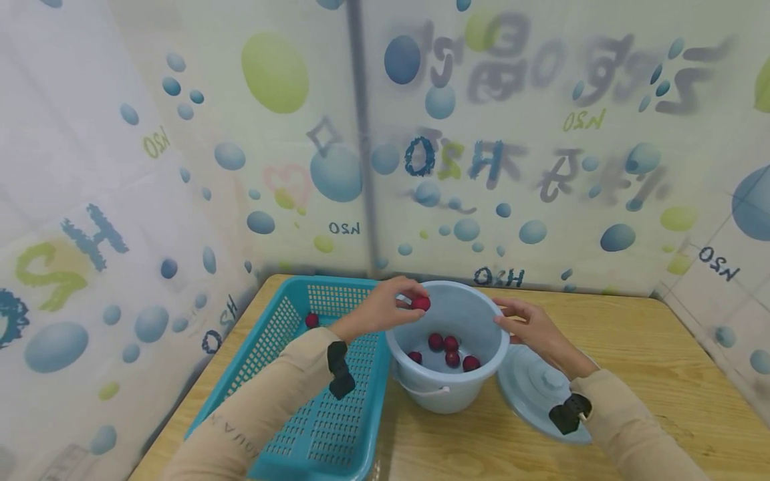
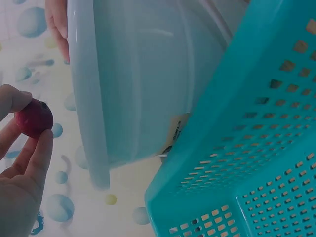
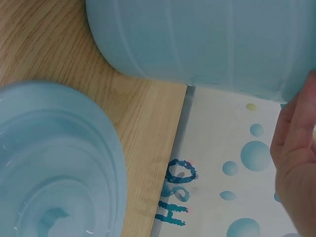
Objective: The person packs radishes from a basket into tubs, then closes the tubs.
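A red fruit [image 1: 420, 303] is pinched by the left hand [image 1: 385, 307] above the rim of a pale blue bucket [image 1: 448, 391], in which five more red fruits are seen. The bucket's far rim is touched by the right hand [image 1: 535, 327]. A teal basket [image 1: 325, 414] with one fruit [image 1: 311, 320] and a lid [image 1: 529, 394] flank it on the wooden surface [image 1: 650, 374].

— What stands apart on the wooden bench [image 1: 631, 374]?
— A pale blue lid [image 1: 529, 394] lying flat at the right, knob up.
— And behind?
— A white curtain [image 1: 481, 133] printed with blue and green bubbles and mirrored "H2O" lettering, closing off the rear and left sides. A grey pole [image 1: 361, 133] shows through it. White wall tiles [image 1: 740, 267] appear at far right.
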Motion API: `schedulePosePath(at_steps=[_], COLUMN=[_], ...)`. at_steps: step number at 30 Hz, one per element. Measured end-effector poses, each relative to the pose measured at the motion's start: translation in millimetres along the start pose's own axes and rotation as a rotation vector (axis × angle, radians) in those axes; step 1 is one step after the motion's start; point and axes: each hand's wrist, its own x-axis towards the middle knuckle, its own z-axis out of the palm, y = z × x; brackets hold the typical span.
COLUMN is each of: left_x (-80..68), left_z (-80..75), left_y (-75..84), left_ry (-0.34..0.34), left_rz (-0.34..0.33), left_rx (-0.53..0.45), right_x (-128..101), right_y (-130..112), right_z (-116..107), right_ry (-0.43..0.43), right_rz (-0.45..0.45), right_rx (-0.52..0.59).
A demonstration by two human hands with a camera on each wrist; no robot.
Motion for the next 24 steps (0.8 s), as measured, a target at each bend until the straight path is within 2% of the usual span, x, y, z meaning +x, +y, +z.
schedulePosePath(at_steps=[4, 9, 13, 17, 24], left_x=[5.4, 13.9, 19.9, 21.4, 20.3], left_z=[1.9, 2.5, 5.8, 10.0, 10.9], left_y=[2.3, 7.6, 9.3, 8.1, 4.0], left_ry=[-0.048, -0.173, -0.240, -0.241, -0.188], left_rz=[0.001, -0.052, -0.052, -0.050, -0.050], left_rx=[0.020, 0.082, 0.119, 0.100, 0.098], right_x=[0.2, -0.1, -0.6, -0.4, 0.6], right_y=[0.5, 0.7, 0.7, 0.6, 1.7], right_z=[-0.3, -0.4, -0.6, -0.6, -1.0], right_ry=[0.001, 0.001, 0.000, 0.003, 0.004], right_rz=[-0.002, -0.004, -0.003, 0.001, -0.004], right_rx=[-0.005, -0.012, -0.012, -0.010, -0.005])
